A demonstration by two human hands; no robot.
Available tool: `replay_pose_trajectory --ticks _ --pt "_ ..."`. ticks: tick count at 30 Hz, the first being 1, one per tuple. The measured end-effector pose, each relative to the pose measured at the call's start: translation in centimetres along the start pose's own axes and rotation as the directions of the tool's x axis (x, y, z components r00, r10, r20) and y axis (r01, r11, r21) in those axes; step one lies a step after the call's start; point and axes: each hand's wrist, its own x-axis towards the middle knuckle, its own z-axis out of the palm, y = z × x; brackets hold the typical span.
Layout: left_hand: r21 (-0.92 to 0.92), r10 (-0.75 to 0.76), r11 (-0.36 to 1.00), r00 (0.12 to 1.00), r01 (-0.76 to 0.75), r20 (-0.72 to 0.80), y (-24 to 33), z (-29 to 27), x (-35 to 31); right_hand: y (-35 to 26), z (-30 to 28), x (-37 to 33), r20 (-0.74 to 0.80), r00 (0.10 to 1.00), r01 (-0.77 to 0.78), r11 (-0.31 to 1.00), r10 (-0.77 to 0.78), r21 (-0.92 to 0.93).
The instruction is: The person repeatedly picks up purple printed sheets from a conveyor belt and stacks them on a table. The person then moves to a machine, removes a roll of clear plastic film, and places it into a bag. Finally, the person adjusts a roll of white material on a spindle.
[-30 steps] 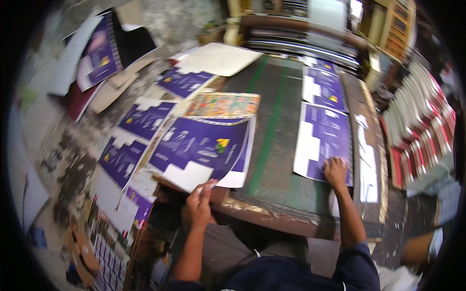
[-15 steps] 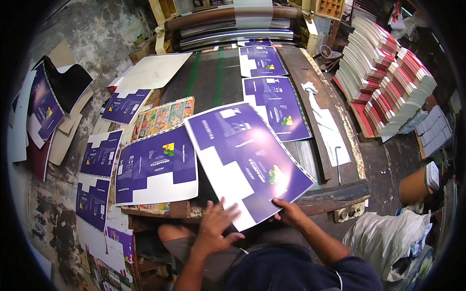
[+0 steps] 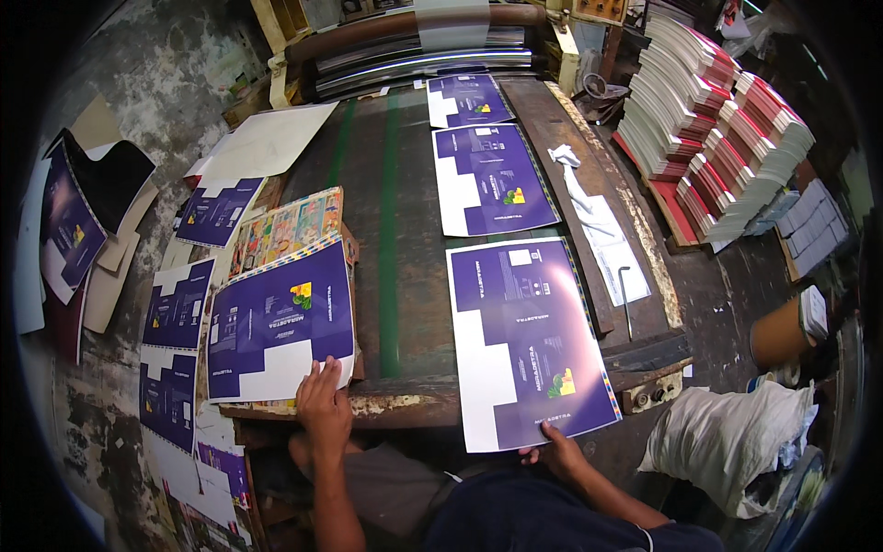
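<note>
My right hand [image 3: 558,451] pinches the near edge of a purple-and-white printed sheet [image 3: 538,345], thumb on top. That sheet lies lengthwise over the near right part of the machine's feed table [image 3: 418,304], its near end jutting past the table's front edge. Ahead of it, two like sheets run in line toward the rollers, the closer printed sheet [image 3: 492,179] just beyond its far edge. My left hand [image 3: 324,405] rests with fingers stretched out on the near right corner of another printed sheet [image 3: 276,322], which lies on the left over a colourful patterned stack [image 3: 290,230].
Metal rollers [image 3: 423,64] span the table's far end. A hex key [image 3: 627,299] and white paper [image 3: 612,244] lie along the right rail. Tall red-and-white stacks [image 3: 681,101] stand at right, a white sack [image 3: 727,446] near right. More printed sheets [image 3: 175,299] hang at left.
The right-hand sheet has swung from a slant to lie straight on the table. My left hand has moved left onto the other sheet. The sheets ahead have shifted toward the rollers.
</note>
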Motion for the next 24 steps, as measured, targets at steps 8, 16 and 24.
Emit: replay_pose_trajectory --ticks 8,16,24 --pt "-0.196 -0.059 0.979 0.998 0.06 0.013 0.3 -1.3 0.5 -3.7 1.5 2.4 -0.021 1.0 0.0 0.988 0.004 0.152" --pt "-0.252 -0.097 0.964 0.995 0.087 -0.026 0.5 -1.2 0.5 -6.0 2.9 6.2 -0.076 0.987 0.149 0.976 -0.139 0.157" --pt "-0.333 -0.189 0.926 0.982 0.176 -0.007 0.4 -1.3 0.9 -7.6 5.7 7.9 -0.22 0.926 0.337 0.934 -0.306 0.116"
